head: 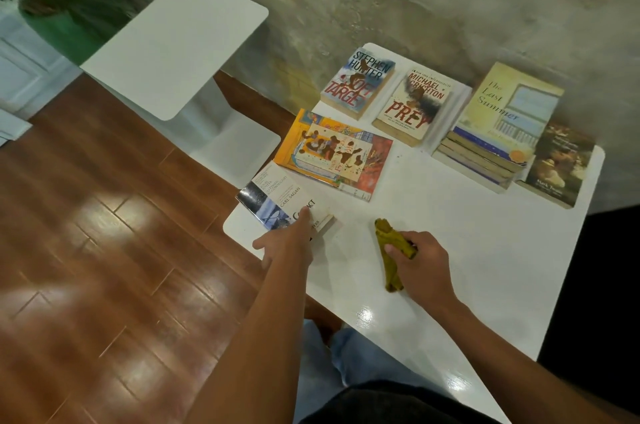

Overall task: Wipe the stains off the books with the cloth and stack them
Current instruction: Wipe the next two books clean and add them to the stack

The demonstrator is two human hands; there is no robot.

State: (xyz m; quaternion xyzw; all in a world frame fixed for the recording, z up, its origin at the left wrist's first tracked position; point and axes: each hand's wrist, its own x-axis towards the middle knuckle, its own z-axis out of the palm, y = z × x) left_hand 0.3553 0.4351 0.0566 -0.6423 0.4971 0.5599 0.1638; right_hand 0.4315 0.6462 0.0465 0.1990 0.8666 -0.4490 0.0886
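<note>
My left hand (pixel 289 243) rests with straight fingers on the near edge of a white Carl Sagan paperback (pixel 277 200) at the table's left corner. My right hand (pixel 420 260) grips a rolled yellow-green cloth (pixel 391 250) just above the white table (pixel 467 250). Behind lie a colourful large book (pixel 334 155) with dark stains, a stained Soft Target paperback (pixel 358 84) and a stained Prey paperback (pixel 414 106). At the right rear stands a stack of several books (pixel 498 132) topped by The Last Summer, with a dark-covered book (pixel 556 165) beside it.
A rough plaster wall runs behind the table. A white side table (pixel 176 45) stands to the left over a wooden floor (pixel 104 250). A green potted plant (pixel 62 18) sits far left. The table's near right edge meets a dark area.
</note>
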